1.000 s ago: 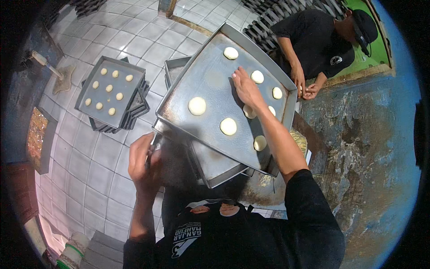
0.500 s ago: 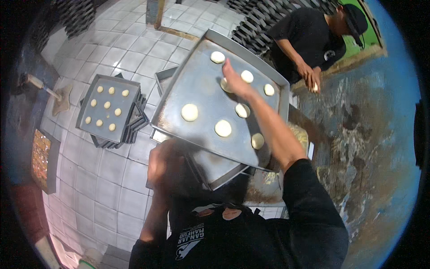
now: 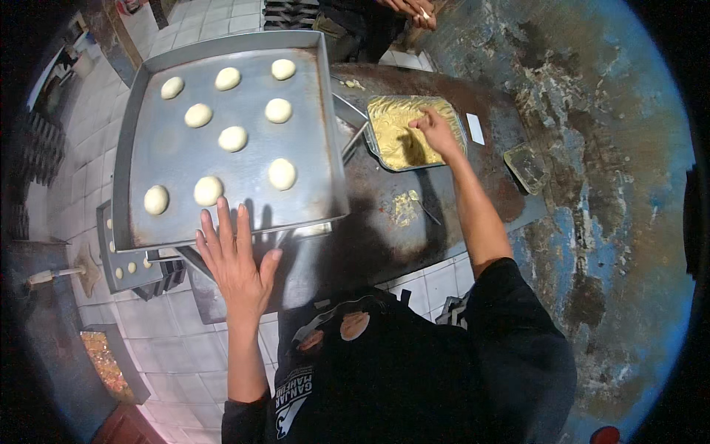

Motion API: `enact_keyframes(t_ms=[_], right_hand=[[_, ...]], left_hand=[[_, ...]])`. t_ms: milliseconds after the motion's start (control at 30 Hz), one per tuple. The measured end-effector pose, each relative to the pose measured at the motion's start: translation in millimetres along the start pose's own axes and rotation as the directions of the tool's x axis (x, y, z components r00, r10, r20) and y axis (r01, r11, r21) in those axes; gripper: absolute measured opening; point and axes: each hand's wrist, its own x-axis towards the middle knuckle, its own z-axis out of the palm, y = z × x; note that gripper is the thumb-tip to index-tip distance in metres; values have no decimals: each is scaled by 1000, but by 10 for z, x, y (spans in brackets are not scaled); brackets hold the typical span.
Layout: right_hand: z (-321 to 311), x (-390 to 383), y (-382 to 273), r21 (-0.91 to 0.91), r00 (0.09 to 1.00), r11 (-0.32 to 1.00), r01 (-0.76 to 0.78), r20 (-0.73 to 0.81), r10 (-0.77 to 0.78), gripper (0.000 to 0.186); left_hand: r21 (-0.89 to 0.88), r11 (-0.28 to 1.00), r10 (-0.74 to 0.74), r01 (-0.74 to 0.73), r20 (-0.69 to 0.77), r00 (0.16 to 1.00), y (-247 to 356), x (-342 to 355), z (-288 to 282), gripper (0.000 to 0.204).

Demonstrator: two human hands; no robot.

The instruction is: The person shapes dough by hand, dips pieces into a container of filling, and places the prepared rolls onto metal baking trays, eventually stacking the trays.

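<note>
A large metal baking tray (image 3: 244, 200) with several pale round dough balls (image 3: 233, 139) stands at the left on other trays. My left hand (image 3: 238, 266) lies open across its near rim, fingers spread. The fingertips come close to a dough ball (image 3: 208, 191) near that edge. Over a rectangular tub (image 3: 377, 155) of yellow paste (image 3: 388, 122) hovers my right hand (image 3: 438, 135), open with its fingers loosely bent and nothing visible in them. I cannot tell whether its fingertips touch the paste.
The tub sits on a dark worktop (image 3: 355, 259) beside a small spatula (image 3: 427, 209), yellow smears, a white card (image 3: 475, 129) and a shallow clear container (image 3: 524, 169). Another person's hands (image 3: 414, 11) show at the top. A lower tray of dough balls (image 3: 132, 267) is at left.
My right hand has left the tray and now hangs over the yellow paste. My left hand has come up to the tray's near rim. The view has turned rightward and the tray appears straighter.
</note>
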Motion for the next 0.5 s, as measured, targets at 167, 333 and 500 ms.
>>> enact_keyframes(t_ms=[167, 333, 500], right_hand=[[388, 87, 1208, -405, 982, 900, 163, -23, -188, 56], [602, 162, 1607, -564, 979, 800, 203, 111, -170, 62], [450, 51, 1709, -292, 980, 941, 171, -53, -194, 37]], left_hand=[[310, 949, -86, 66, 53, 995, 120, 31, 299, 78], [313, 944, -137, 100, 98, 986, 248, 91, 294, 75], [322, 944, -124, 73, 142, 982, 346, 138, 273, 69]])
